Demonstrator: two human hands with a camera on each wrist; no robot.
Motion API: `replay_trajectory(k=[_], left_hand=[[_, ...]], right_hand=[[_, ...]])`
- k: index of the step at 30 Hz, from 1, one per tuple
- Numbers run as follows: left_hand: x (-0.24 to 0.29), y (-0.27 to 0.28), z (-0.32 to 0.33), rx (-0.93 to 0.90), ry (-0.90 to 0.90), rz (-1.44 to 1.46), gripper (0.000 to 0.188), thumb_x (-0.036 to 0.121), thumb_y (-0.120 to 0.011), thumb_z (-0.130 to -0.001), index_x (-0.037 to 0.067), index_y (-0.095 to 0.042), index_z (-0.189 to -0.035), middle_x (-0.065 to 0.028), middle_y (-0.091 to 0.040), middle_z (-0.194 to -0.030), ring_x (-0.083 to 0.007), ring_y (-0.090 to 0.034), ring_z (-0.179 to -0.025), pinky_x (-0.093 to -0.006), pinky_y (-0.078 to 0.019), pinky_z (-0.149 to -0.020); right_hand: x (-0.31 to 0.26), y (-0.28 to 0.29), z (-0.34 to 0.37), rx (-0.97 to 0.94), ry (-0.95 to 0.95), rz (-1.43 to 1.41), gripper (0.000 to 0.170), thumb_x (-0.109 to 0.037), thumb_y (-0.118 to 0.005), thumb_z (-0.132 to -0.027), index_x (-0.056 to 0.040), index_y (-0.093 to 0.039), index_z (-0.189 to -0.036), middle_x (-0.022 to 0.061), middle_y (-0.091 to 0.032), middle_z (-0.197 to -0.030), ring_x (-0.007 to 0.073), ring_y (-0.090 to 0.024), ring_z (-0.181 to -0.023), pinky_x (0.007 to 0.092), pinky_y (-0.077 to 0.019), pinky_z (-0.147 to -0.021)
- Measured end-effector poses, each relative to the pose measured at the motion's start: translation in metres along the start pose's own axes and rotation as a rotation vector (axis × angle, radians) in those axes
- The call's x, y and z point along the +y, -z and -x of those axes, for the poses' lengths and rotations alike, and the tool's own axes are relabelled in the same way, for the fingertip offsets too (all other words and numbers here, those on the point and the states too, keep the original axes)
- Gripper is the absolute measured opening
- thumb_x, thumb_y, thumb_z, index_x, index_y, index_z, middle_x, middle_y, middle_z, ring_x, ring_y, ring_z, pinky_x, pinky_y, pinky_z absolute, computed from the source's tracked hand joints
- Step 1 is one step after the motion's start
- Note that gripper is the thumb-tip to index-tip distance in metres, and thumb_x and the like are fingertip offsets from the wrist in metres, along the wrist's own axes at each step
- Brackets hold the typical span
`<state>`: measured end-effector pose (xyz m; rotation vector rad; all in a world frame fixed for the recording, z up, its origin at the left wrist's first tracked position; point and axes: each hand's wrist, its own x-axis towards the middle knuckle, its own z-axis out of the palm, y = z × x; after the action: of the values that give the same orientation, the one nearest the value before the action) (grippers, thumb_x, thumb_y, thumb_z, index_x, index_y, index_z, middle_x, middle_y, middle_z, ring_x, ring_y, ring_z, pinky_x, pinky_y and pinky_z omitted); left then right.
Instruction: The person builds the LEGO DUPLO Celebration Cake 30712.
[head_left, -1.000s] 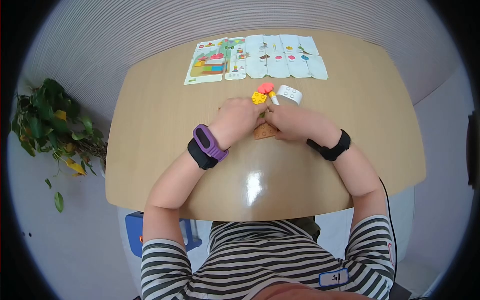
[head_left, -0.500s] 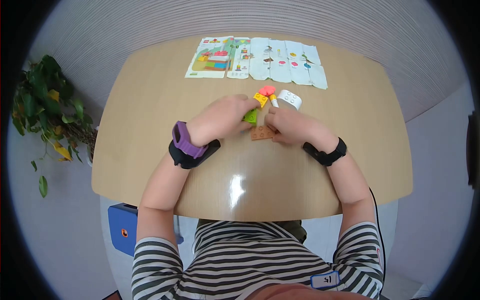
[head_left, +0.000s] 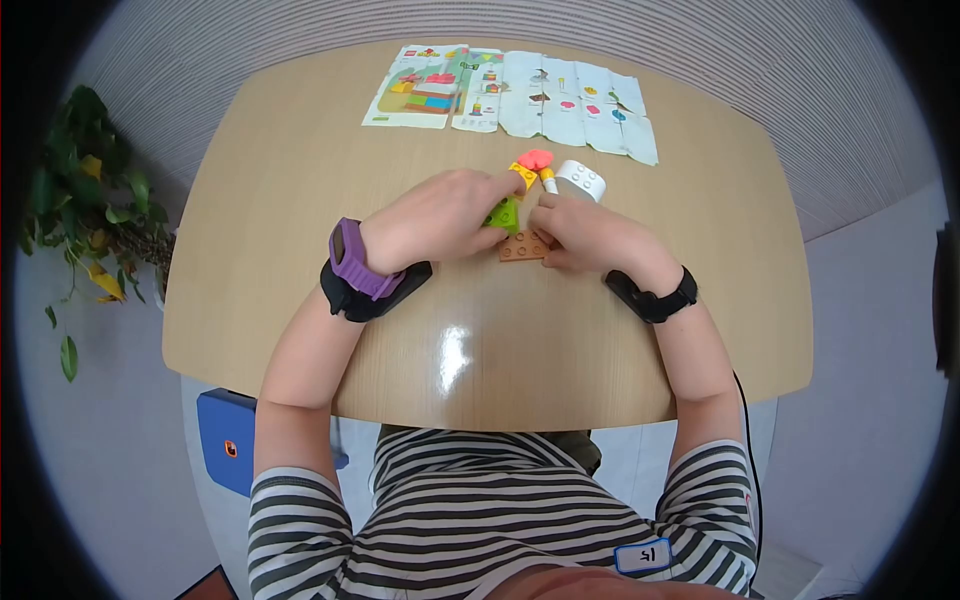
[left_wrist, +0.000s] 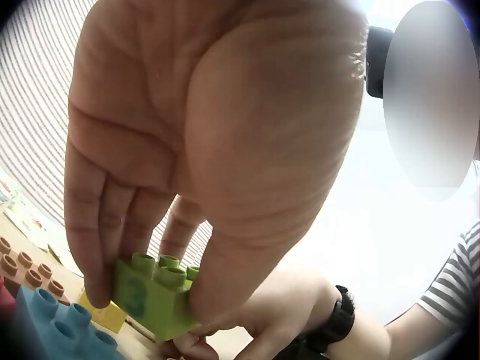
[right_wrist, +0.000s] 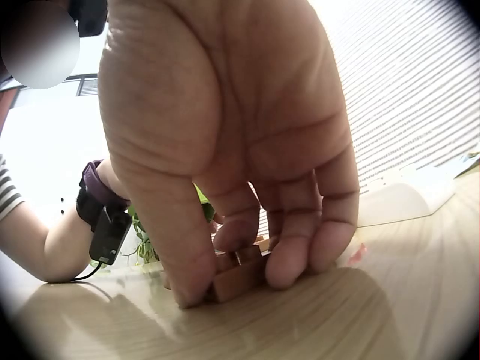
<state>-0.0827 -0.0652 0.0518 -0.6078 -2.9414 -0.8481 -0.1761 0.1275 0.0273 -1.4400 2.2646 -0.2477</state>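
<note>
my left hand [head_left: 440, 210] grips the green brick [head_left: 504, 215] between thumb and fingers; the left wrist view shows a blue number on the brick's side and its studs facing up. i cannot tell whether it touches the surface [head_left: 545, 350] or is held just above it. my right hand [head_left: 605, 235] pinches the brown brick [head_left: 519, 247], which lies flat on the surface, thumb on one side and fingers on the other. the brown brick is just nearer to my body than the green brick. beyond my left fingers sits the yellow brick [head_left: 523, 178], with the pink piece [head_left: 535, 160] right behind it and the candle [head_left: 549, 182], white with a yellow top, beside them. the white brick [head_left: 582, 178] is a little to the right. by my left hand, the wrist view also shows the blue brick [left_wrist: 60, 322] and a second brown brick [left_wrist: 26, 271]. the printed sheets [head_left: 580, 120] lie farther back.
</note>
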Motion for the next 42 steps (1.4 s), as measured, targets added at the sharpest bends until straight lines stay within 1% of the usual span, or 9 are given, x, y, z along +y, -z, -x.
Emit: replay_trajectory(k=[5,8,11,14,24,27,32,39,42], left_hand=[[-0.004,-0.001,-0.001,-0.041,-0.092,-0.036,0.034,0.005,-0.063,-0.074,0.004,-0.056,-0.108,-0.0158,-0.06,-0.088,-0.0347,-0.059,-0.084,-0.0405,-0.0471,-0.075],[-0.007,-0.002,-0.001,-0.034,-0.1,-0.051,0.035,0.002,-0.063,-0.073,0.004,-0.056,-0.107,-0.0154,-0.06,-0.088,-0.0345,-0.059,-0.084,-0.0406,-0.0471,-0.075],[-0.007,-0.003,-0.001,-0.027,-0.098,-0.046,0.036,-0.001,-0.063,-0.071,0.004,-0.057,-0.106,-0.0153,-0.059,-0.088,-0.0348,-0.059,-0.084,-0.0408,-0.0471,-0.075],[-0.006,-0.003,-0.001,-0.037,-0.09,-0.035,0.036,-0.002,-0.063,-0.071,0.004,-0.057,-0.106,-0.0154,-0.059,-0.089,-0.035,-0.058,-0.084,-0.0406,-0.0471,-0.075],[0.006,-0.005,0.0,-0.104,-0.051,-0.002,0.038,0.0,-0.064,-0.073,0.008,-0.057,-0.109,-0.0137,-0.058,-0.102,-0.0314,-0.055,-0.099,-0.0382,-0.0454,-0.087],[0.008,-0.006,0.0,-0.095,-0.029,-0.001,0.038,0.001,-0.064,-0.073,0.008,-0.057,-0.11,-0.0134,-0.058,-0.1,-0.031,-0.055,-0.098,-0.0387,-0.0448,-0.088],[0.005,-0.006,-0.002,-0.107,-0.065,-0.012,0.032,0.002,-0.064,-0.073,0.007,-0.058,-0.105,-0.0125,-0.059,-0.097,-0.0311,-0.055,-0.097,-0.0391,-0.0446,-0.087],[0.009,-0.005,-0.001,-0.099,-0.085,0.013,0.022,0.006,-0.063,-0.078,0.007,-0.059,-0.099,-0.0121,-0.059,-0.095,-0.0311,-0.055,-0.095,-0.0393,-0.0445,-0.085],[0.008,-0.005,-0.004,-0.162,-0.052,-0.024,0.019,0.009,-0.063,-0.079,0.006,-0.059,-0.097,-0.0123,-0.059,-0.096,-0.0306,-0.055,-0.094,-0.0384,-0.0444,-0.085]], right_hand=[[0.0,0.0,0.001,0.008,0.009,0.015,0.02,-0.006,-0.069,-0.072,-0.0009,-0.052,-0.081,0.0115,-0.052,-0.093,0.0293,-0.055,-0.087,0.0379,-0.0458,-0.074],[-0.006,0.006,0.001,-0.069,-0.043,0.041,0.023,-0.01,-0.071,-0.074,-0.0008,-0.056,-0.089,0.0135,-0.052,-0.102,0.03,-0.055,-0.098,0.0386,-0.0474,-0.081],[-0.006,0.006,0.0,-0.07,-0.042,0.047,0.025,-0.01,-0.071,-0.074,-0.0007,-0.056,-0.09,0.0135,-0.052,-0.102,0.03,-0.055,-0.099,0.0386,-0.0473,-0.082],[0.001,-0.001,0.0,0.006,0.01,0.005,0.021,-0.006,-0.07,-0.072,-0.0009,-0.052,-0.082,0.0111,-0.051,-0.093,0.029,-0.054,-0.087,0.0374,-0.0453,-0.074],[-0.001,0.001,0.0,-0.028,-0.006,0.05,0.03,-0.008,-0.071,-0.073,-0.0019,-0.052,-0.096,0.0115,-0.052,-0.094,0.0294,-0.055,-0.091,0.0391,-0.0457,-0.077],[-0.003,0.002,0.001,-0.015,-0.007,0.038,0.031,-0.008,-0.071,-0.073,-0.002,-0.053,-0.098,0.0116,-0.052,-0.095,0.0296,-0.055,-0.092,0.0391,-0.0457,-0.077],[0.0,0.0,0.0,-0.033,-0.018,0.018,0.031,-0.007,-0.071,-0.074,-0.0021,-0.054,-0.099,0.0116,-0.052,-0.095,0.0296,-0.055,-0.092,0.0389,-0.0459,-0.078],[-0.003,0.003,0.0,-0.049,-0.036,0.035,0.022,-0.01,-0.07,-0.074,-0.0001,-0.058,-0.09,0.0142,-0.053,-0.102,0.0304,-0.056,-0.097,0.0391,-0.0472,-0.082],[-0.002,0.002,0.0,-0.046,-0.025,0.028,0.023,-0.01,-0.07,-0.074,-0.0005,-0.058,-0.091,0.0144,-0.053,-0.102,0.0305,-0.056,-0.097,0.0391,-0.0471,-0.083]])
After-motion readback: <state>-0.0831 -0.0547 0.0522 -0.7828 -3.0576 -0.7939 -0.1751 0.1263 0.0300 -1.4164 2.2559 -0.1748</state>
